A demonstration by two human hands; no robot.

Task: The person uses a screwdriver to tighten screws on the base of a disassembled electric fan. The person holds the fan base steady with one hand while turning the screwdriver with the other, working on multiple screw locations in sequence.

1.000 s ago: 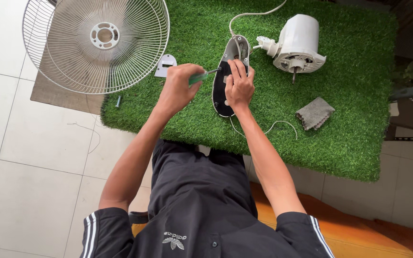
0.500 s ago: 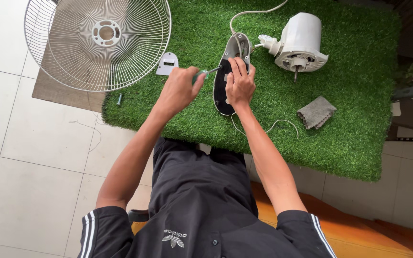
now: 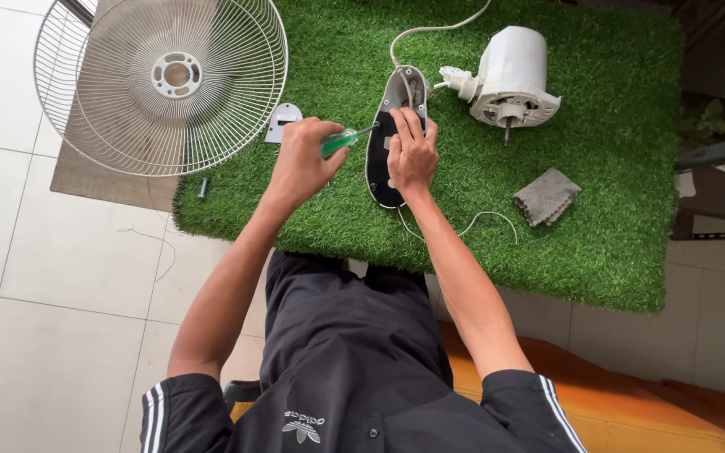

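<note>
My left hand grips a green-handled screwdriver whose shaft points right into a dark oval fan housing piece lying on the green turf mat. My right hand presses down on that housing piece and holds it steady. A white cable runs out of the housing's far end towards the top of the view.
A white fan motor unit lies right of the housing. A wire fan guard rests at upper left, partly over the mat. A small white bracket, a grey folded cloth and a thin loose wire lie nearby. Tiled floor surrounds the mat.
Both hands stay on the screwdriver and housing; the view has shifted slightly, with no clear movement of the objects.
</note>
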